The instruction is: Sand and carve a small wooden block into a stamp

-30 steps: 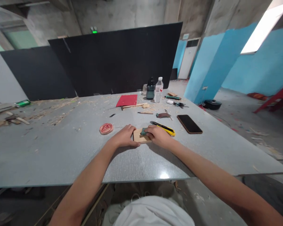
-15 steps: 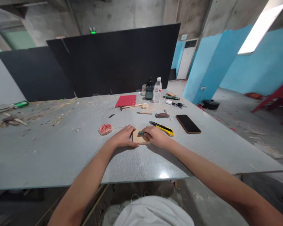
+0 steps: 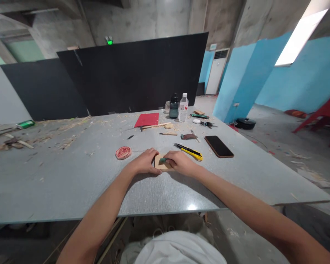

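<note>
A small flat wooden block (image 3: 160, 167) lies on the grey table in front of me. My left hand (image 3: 146, 161) grips its left end, with the thumb along the near edge and the fingers at the far side. Pinched in my right hand (image 3: 181, 163) is a dark green strip (image 3: 162, 160) that looks like folded sandpaper, pressed against the top of the block. The right hand covers the block's right end. Just beyond that hand lies a yellow utility knife (image 3: 191, 152). Left of my left hand is a wooden disc (image 3: 123, 152) with a red design.
A phone (image 3: 219, 146) lies to the right. Farther back are a brown folded strip (image 3: 188, 136), a thin wooden-handled tool (image 3: 168, 134), a hammer (image 3: 155, 127), a red sheet (image 3: 146, 120), a dark bottle (image 3: 174, 107) and a clear bottle (image 3: 183, 108). Wood shavings (image 3: 67, 141) litter the left.
My right hand and the green strip have shifted slightly to the left and nearer me over the block. The left hand keeps its hold. The whole view has tilted up slightly.
</note>
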`<state>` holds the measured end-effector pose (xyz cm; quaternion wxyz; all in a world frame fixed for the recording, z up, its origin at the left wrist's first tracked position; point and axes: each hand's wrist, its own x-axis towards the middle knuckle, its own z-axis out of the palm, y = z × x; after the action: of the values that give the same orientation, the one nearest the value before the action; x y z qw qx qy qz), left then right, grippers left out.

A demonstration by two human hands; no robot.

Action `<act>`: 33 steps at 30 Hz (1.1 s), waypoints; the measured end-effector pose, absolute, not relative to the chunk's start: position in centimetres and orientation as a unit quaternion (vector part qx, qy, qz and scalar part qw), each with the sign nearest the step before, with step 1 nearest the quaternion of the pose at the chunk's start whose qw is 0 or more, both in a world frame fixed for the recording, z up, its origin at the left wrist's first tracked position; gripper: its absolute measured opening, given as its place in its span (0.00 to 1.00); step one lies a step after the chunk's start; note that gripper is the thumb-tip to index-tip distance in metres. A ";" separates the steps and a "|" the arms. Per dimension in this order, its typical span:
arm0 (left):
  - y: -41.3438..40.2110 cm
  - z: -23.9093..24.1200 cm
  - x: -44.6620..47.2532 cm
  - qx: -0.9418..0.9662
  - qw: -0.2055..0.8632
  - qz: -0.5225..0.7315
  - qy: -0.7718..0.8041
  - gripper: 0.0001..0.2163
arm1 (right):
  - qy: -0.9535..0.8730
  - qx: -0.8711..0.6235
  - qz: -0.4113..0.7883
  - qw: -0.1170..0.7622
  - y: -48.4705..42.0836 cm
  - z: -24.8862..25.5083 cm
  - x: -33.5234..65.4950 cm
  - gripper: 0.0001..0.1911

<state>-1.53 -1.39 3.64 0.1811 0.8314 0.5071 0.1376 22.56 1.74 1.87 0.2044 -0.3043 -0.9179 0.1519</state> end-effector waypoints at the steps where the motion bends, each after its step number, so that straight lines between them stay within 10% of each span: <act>1: -1.4 3.7 -1.5 0.831 0.182 0.138 0.508 0.29 | -0.924 -0.278 0.168 0.203 1.5 1.9 22.5 0.14; 26: -1.6 3.7 -1.3 0.836 0.171 0.126 0.506 0.31 | -0.896 -0.411 0.033 0.163 3.1 2.2 22.6 0.11; 33: -1.9 4.3 -1.0 0.826 0.181 0.117 0.521 0.30 | -0.832 -0.412 0.021 0.372 4.0 1.7 24.2 0.16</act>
<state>-1.05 -1.92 4.26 0.1812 0.8257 0.5211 0.1172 24.21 3.98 1.73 0.3716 -0.4119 -0.8318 0.0207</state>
